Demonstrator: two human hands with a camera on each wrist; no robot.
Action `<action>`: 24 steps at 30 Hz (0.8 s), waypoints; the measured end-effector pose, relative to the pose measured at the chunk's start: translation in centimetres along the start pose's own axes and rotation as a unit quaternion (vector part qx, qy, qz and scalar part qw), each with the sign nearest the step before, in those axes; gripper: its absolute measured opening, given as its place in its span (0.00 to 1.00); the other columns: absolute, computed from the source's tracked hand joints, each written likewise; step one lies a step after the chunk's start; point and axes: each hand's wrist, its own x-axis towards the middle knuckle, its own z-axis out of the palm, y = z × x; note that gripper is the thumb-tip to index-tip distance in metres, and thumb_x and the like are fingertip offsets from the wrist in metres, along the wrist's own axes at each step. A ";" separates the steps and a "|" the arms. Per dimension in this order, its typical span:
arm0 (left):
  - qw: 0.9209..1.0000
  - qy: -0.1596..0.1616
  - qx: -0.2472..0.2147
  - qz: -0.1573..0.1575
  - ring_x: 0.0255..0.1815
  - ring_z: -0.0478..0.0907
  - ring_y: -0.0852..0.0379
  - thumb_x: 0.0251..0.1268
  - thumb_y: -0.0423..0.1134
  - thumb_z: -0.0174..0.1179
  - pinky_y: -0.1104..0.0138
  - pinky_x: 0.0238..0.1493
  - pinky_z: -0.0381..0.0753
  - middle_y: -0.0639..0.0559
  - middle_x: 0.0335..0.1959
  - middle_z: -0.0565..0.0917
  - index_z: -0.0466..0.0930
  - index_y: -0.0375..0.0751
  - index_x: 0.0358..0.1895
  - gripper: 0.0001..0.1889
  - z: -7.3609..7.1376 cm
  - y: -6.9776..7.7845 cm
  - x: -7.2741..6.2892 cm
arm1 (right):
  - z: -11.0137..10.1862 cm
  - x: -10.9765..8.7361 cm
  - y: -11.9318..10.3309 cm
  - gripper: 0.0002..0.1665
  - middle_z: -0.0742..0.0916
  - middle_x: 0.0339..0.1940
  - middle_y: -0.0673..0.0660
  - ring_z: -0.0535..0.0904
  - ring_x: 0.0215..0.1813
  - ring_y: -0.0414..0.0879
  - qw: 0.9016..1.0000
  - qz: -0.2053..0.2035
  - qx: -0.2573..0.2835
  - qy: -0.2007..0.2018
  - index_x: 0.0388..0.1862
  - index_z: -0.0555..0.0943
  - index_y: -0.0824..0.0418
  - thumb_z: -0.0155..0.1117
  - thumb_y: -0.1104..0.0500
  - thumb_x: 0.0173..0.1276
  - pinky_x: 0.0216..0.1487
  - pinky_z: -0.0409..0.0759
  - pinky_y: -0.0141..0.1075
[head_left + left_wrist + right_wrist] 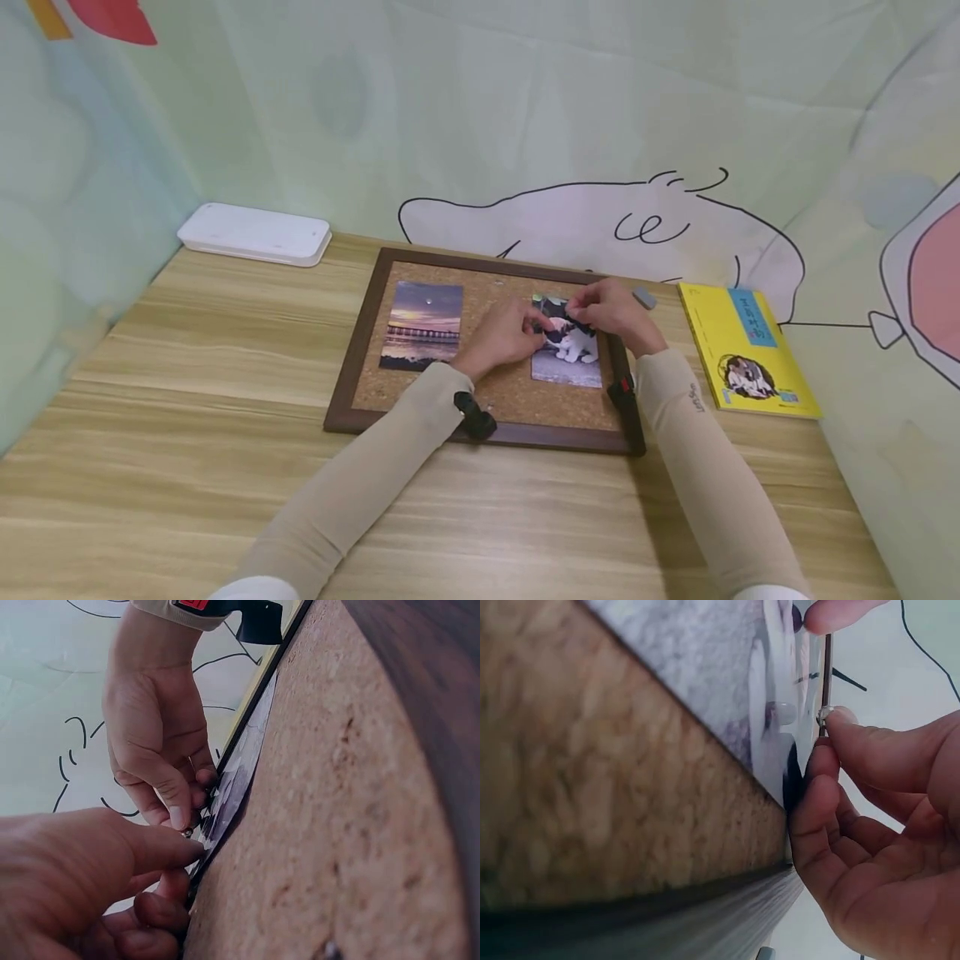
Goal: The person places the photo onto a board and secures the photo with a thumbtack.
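A framed corkboard [480, 400] lies on the table. My right hand [611, 312] is at the upper right of a photo of a black-and-white animal [566, 371]; its thumb and forefinger pinch a small clear push pin [824, 714]. From the other side my left hand [504, 335] touches that photo with its fingertips, the lower fingers bent. Another clear pin [782, 714] shows over the photo in the right wrist view. On the board's left is a sunset pier photo [423, 321] with a pin near its top. The hands cover part of the animal photo's upper half.
A white flat case [255, 232] sits at the table's back left. To the right of the board lies a yellow book [720, 342], with a small grey block [644, 297] between them. Patterned cloth hangs behind the table.
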 end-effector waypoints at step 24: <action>1.000 0.001 0.001 0.014 0.21 0.68 0.62 0.70 0.35 0.67 0.71 0.23 0.61 0.57 0.20 0.74 0.93 0.48 0.54 0.13 0.0 -0.2 -0.1 | 0.2 0.7 -0.7 0.09 0.80 0.40 0.52 0.72 0.38 0.43 0.999 0.032 -0.008 -0.012 0.49 0.86 0.65 0.65 0.60 0.78 0.37 0.72 0.31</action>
